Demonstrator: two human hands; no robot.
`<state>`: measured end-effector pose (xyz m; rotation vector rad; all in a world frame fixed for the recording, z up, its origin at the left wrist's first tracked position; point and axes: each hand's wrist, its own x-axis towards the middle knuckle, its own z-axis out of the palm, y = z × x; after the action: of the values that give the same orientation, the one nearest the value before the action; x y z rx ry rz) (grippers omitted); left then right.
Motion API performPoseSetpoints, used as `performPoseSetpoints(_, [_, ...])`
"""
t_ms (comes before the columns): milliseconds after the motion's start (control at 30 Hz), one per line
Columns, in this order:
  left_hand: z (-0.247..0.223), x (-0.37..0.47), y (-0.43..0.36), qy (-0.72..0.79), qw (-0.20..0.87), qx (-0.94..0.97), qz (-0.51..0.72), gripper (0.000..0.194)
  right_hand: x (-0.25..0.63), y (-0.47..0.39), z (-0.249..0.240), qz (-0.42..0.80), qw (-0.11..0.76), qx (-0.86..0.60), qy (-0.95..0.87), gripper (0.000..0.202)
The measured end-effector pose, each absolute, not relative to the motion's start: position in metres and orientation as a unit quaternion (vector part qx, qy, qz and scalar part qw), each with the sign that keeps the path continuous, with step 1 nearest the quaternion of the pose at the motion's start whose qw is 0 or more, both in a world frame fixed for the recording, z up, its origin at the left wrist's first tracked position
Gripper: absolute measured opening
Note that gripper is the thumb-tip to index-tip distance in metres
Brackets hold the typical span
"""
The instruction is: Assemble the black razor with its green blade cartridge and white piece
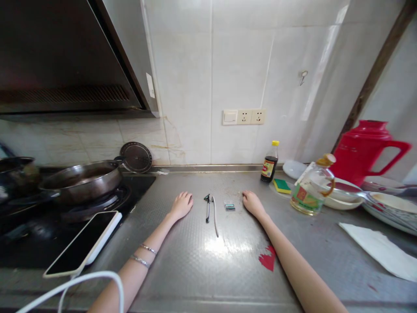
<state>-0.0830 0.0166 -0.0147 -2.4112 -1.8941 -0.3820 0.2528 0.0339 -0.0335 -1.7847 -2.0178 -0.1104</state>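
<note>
My left hand [182,205] lies palm down on the metal counter [195,274], fingers laid out and holding nothing. Across from it, my right hand [253,203] also rests on the counter, its fingers slightly bent, with nothing seen in it. Between them is a small razor [207,209] with a green and black head and a thin handle, nearer my left hand. Beside the razor lies a slim, pale, slightly curved stick [215,219], its kind unclear. Closer to my right hand sits a small clear case [230,207] with green and dark strips inside.
On the left, a phone [83,243] with a white cable lies by the stove, which carries a steel pan [84,180]. To the right stand a sauce bottle [269,167], sponge [282,186], glass oil jug [311,191], red thermos [363,152], stacked dishes and a white paper [379,248].
</note>
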Motion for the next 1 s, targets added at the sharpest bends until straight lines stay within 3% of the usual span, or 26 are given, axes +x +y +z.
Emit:
performPoseSetpoints(433, [0.016,-0.048,-0.017,-0.583,0.007,-0.786,-0.204,0.025,0.253,0.034,-0.035,-0.045,0.227,-0.633,-0.738,0.032])
performPoseSetpoints(533, [0.019,-0.028,-0.034,-0.575,-0.070,-0.797,-0.173,0.032,0.253,0.034,-0.035,-0.045,0.228,-0.633,-0.739,0.032])
performPoseSetpoints(1000, [0.014,-0.009,-0.048,-0.628,-0.026,-0.775,-0.070,0.024,0.253,0.034,-0.036,-0.049,0.273,-0.625,-0.729,0.033])
